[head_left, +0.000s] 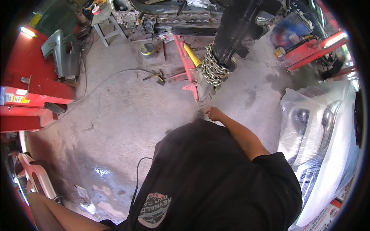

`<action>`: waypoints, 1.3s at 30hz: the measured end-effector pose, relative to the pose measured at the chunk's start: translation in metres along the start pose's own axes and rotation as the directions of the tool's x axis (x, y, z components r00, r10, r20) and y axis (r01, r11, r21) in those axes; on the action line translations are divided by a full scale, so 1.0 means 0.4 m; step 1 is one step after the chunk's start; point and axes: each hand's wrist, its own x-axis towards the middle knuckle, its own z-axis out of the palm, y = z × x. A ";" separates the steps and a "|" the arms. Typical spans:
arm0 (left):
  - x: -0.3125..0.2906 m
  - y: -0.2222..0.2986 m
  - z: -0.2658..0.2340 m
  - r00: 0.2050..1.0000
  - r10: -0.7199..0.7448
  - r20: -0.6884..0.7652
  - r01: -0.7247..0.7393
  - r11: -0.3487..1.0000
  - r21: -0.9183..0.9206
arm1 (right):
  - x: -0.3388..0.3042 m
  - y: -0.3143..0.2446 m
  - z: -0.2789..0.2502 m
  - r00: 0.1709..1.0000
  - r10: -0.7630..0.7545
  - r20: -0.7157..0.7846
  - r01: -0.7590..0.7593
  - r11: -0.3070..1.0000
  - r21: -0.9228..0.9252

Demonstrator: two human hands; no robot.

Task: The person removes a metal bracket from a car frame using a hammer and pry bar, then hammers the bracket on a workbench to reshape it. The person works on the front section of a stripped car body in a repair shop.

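Observation:
My right hand [214,114] is stretched forward past my black shirt, its fingers curled closed. Anything inside those fingers is too small or hidden to make out. Just beyond it is the lower end of a red metal frame [189,73]. A steel chain [214,70] is wrapped around a dark, heavy beam [237,32] above that, with a yellow cylinder [192,55] alongside. At the lower left my bent left arm [63,213] shows, but its hand is out of view.
A hammer-like tool [160,79] and an open can [147,50] are on the concrete floor ahead. A grey car fender [67,56] leans at the left by red machinery [34,92]. Plastic-wrapped car parts [304,127] stand at the right. A cable [137,177] runs beside me.

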 end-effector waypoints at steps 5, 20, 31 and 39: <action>0.010 0.002 0.005 1.000 -0.004 0.012 0.004 1.000 -0.001 | -0.036 -0.110 -0.048 0.986 0.155 0.055 -0.154 0.988 -0.014; 0.020 -0.034 0.016 1.000 0.017 0.013 -0.017 1.000 -0.022 | -0.008 -0.011 0.016 1.000 0.012 0.004 -0.012 1.000 -0.022; 0.048 -0.061 0.042 0.999 0.007 0.032 -0.005 0.999 -0.047 | -0.021 -0.068 -0.043 0.981 0.193 0.022 -0.194 0.979 0.060; 0.068 -0.089 0.055 0.999 0.010 0.036 -0.007 0.997 -0.083 | -0.016 0.093 0.027 0.999 0.046 0.012 -0.046 0.998 -0.043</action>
